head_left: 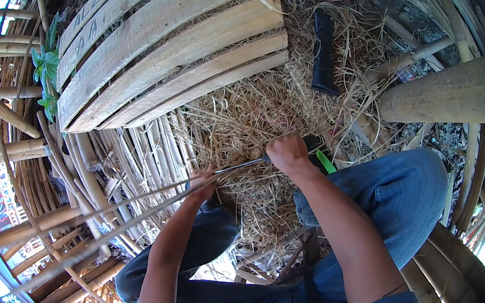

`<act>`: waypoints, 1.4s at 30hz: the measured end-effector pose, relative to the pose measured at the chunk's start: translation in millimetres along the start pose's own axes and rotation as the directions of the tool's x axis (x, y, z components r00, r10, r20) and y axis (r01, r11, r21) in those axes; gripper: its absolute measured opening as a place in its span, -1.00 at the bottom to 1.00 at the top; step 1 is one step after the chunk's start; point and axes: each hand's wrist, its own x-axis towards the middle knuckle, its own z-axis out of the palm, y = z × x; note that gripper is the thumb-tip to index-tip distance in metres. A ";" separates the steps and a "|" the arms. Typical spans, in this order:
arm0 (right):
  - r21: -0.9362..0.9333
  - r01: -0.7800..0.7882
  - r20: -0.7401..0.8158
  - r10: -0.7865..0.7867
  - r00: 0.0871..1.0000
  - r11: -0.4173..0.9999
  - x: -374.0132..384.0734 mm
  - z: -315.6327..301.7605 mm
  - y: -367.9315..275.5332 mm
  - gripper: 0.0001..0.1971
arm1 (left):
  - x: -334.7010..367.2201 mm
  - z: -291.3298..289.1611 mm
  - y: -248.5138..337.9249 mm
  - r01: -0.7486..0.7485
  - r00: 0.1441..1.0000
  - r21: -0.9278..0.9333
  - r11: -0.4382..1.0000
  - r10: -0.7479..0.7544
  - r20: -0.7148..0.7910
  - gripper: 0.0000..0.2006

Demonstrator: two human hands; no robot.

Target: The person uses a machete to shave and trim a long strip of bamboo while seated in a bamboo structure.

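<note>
Bamboo poles [16,149]: we are seeing them lying well to the left of the shavings heap, stacked in a rough bundle.
Curved slat panel [171,44]: we are seeing it resting above and left of the shavings heap, its pale boards fanned out.
Bamboo strip [144,203]: we are watching it running from the heap's lower left edge down and away, long, thin and split along its length.
Left hand [203,183]: we are finding it closed around the strip at the heap's lower edge.
Shavings heap [253,116]: we are seeing dry straw-like curls piled at the centre.
Right hand [286,153]: we are seeing it fisted tight on a knife [241,165] over the heap, blade meeting the strip.
Black sheath [324,52]: we are seeing it lying on the heap's upper right.
</note>
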 end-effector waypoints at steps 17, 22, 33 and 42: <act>0.137 -0.058 0.033 0.054 0.998 0.989 -30.9 -53.9 -25.5 -0.85 | -50.5 -112.0 -3.1 0.224 0.967 -0.209 0.952 -0.243 -0.070 0.24; 0.308 -0.029 -0.045 0.045 0.998 0.951 -49.3 -96.5 -78.8 -0.79 | -115.2 -241.5 27.4 0.164 0.908 -0.257 0.952 -0.248 -0.339 0.38; 0.735 0.117 0.046 -0.222 0.974 0.668 -97.6 -111.3 -133.5 -0.68 | -157.8 -299.4 63.6 -0.703 0.319 -0.472 0.532 -0.357 -0.878 -0.82; 0.801 -0.475 0.587 -0.326 0.741 0.364 -140.4 -123.9 -134.9 -0.76 | -138.9 -290.4 92.4 -0.743 0.573 -0.635 0.212 -0.289 -0.767 -0.65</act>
